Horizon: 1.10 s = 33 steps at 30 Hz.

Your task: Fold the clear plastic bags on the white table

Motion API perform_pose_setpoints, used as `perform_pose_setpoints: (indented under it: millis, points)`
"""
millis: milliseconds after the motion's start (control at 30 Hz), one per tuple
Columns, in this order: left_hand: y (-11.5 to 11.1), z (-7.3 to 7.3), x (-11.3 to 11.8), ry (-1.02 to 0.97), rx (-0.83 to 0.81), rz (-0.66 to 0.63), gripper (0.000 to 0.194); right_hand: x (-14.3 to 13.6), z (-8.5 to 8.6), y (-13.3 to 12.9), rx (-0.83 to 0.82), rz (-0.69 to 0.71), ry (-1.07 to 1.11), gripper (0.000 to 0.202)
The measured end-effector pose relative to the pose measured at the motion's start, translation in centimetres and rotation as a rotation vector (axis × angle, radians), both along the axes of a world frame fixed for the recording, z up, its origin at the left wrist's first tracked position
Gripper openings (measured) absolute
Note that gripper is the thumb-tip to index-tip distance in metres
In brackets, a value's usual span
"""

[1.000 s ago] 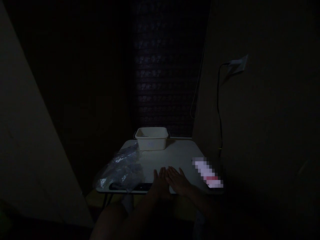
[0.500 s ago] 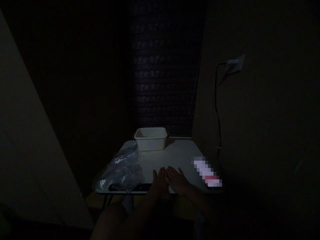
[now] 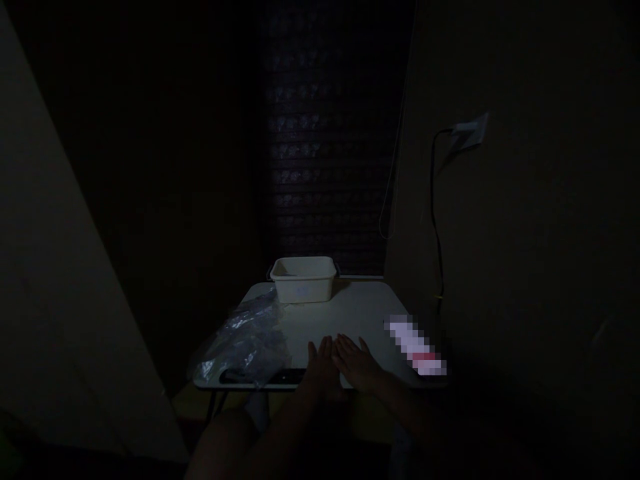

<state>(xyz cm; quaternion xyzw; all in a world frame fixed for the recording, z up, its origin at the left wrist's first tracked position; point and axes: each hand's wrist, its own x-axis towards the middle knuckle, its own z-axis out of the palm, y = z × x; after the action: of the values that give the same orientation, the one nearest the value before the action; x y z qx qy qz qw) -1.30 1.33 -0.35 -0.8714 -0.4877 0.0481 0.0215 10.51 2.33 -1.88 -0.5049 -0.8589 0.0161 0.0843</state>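
In dim light, my left hand (image 3: 321, 363) rests near the front edge of a small white table (image 3: 350, 307), its fingers stretched out and its thumb apart. Beside it lies my right hand (image 3: 354, 363), also flat and open, with its fingertips against or very close to those of the left. Neither hand holds anything. A crumpled clear plastic bag (image 3: 250, 333) covers the left part of the table. At the back stands a cream rectangular bin (image 3: 303, 288); its contents are mostly hidden.
A bright, pixelated slab (image 3: 415, 345) lies at the table's right side. On the right wall a plug sits in an outlet (image 3: 473, 130), its black cable (image 3: 433, 193) hanging down. Behind the table is a dark, slatted blind (image 3: 310, 160). A dark slot (image 3: 280, 376) runs along the front edge.
The whole view has shifted very slightly. Both hands keep the same flat pose on the table, and the objects stay where they were.
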Motion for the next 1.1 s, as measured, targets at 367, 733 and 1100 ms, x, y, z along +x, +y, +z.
perform_pose_setpoints:
  millis: [367,733,1100]
  points:
    - [0.07,-0.19,-0.02,0.030,0.020,0.003,0.086,-0.11,0.27,-0.42,0.104,-0.032,0.003,0.050]
    - [-0.03,-0.05,0.04,0.014,0.008,0.001,0.081,-0.08,0.02,-0.10,0.047,-0.003,0.010,0.048]
    - [0.33,-0.34,0.04,0.006,-0.020,0.005,0.083,-0.05,-0.31,0.08,0.041,-0.004,0.003,0.048]
